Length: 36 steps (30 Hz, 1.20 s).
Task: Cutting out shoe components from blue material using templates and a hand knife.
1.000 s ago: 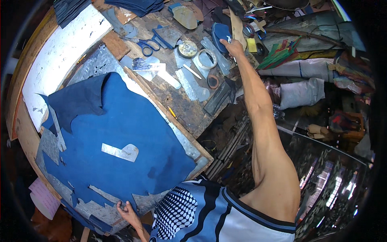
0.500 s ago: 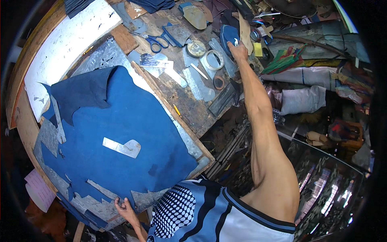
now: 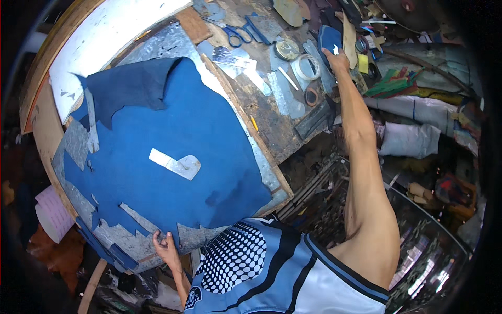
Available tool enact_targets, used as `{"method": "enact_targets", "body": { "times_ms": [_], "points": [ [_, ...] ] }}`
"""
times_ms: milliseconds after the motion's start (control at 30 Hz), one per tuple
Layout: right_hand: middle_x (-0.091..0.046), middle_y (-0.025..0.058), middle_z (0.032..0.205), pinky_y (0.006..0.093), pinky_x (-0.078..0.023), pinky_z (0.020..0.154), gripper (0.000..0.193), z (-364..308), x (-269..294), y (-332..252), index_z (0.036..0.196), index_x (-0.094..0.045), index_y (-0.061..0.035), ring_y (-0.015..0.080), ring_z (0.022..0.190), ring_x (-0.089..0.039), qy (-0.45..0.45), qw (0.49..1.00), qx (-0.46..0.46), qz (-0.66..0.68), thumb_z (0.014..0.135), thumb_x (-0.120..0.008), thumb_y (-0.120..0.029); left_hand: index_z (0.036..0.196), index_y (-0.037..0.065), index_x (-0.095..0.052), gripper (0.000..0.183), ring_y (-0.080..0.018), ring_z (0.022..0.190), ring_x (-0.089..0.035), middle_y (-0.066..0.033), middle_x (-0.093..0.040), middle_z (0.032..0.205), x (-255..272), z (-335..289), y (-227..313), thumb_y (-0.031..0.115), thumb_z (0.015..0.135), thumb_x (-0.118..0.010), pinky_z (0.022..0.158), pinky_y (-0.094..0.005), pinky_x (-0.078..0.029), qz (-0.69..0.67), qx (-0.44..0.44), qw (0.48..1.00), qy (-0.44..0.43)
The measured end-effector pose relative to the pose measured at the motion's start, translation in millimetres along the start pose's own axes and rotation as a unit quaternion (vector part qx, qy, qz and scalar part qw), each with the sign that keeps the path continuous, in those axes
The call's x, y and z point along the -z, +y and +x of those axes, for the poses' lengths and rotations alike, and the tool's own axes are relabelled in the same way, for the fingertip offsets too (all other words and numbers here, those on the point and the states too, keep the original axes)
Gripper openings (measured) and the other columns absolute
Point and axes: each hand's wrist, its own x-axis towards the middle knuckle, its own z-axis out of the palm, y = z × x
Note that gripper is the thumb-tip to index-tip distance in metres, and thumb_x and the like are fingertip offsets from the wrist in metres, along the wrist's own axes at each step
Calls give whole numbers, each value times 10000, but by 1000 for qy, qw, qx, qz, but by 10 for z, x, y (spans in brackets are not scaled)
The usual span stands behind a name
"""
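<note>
A large blue leather hide (image 3: pixel 204 120) lies over a metal-topped board, its far left part folded back and its near edge jagged. On it rests a pale hook-shaped template (image 3: pixel 178 164). My left hand (image 3: pixel 168 251) is at the hide's near edge, fingertips touching it, fingers apart. Stretched far to the right, my right hand (image 3: pixel 338 60) grips the near end of a rounded blue leather piece (image 3: pixel 330 37) on the workbench. Something small and white shows by its fingers; I cannot make out what it is.
On the wooden bench (image 3: pixel 266 112) are blue-handled scissors (image 3: pixel 238 35), a round tin (image 3: pixel 287 49), a tape roll (image 3: pixel 306 68), grey templates (image 3: pixel 285 94) and a yellow pencil (image 3: pixel 254 123). A raised wooden edge (image 3: pixel 246 123) borders the board. Wrapped bundles (image 3: pixel 410 140) lie at right.
The whole view has shifted, so the bench and hide appear farther right and higher. My right hand stays at the blue piece, and my left stays at the hide's near edge.
</note>
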Motion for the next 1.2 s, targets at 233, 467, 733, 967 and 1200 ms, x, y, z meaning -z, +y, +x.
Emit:
{"method": "enact_targets", "body": {
  "times_ms": [233,467,733,967,1200],
  "points": [
    [-681,222,1189,457,-504,921,965,138,313,191,1232,-654,-5,375,1100,-656,15,999,21,-45,672,-670,-791,1325,11,-516,479,-39,650,-453,57,-513,702,78,145,7,141,912,-723,591,-207,-381,65,-49,996,-38],
    [-710,217,919,385,-506,783,409,-1472,489,-908,1072,-704,-26,309,858,-684,-30,938,314,146,929,-646,-405,1345,43,-536,491,-71,648,-509,4,-559,679,96,57,-182,150,901,-715,604,-256,-448,74,-104,992,-19],
    [-628,204,1229,469,-552,815,325,-3743,13,-1977,1162,-659,-36,401,930,-683,-212,793,570,33,910,-661,-242,1364,86,-529,520,-163,642,-581,-70,-578,691,-45,105,-205,141,873,-692,625,-344,-492,101,-134,984,-58],
    [-470,265,1441,506,-560,830,457,-4572,-138,-2132,1308,-580,-60,458,978,-672,-167,813,555,-55,928,-611,-310,1416,122,-490,591,-178,607,-536,-63,-530,691,10,155,-242,103,841,-627,605,-345,-479,81,-151,982,-81],
    [-465,256,1453,482,-499,970,463,-4608,-192,-2121,1310,-611,-63,448,1189,-576,-137,831,537,-45,943,-598,-345,1396,73,-501,543,-209,589,-556,-101,-573,688,86,247,-343,144,872,-622,591,-387,-477,38,-215,971,-101]
  ]
}}
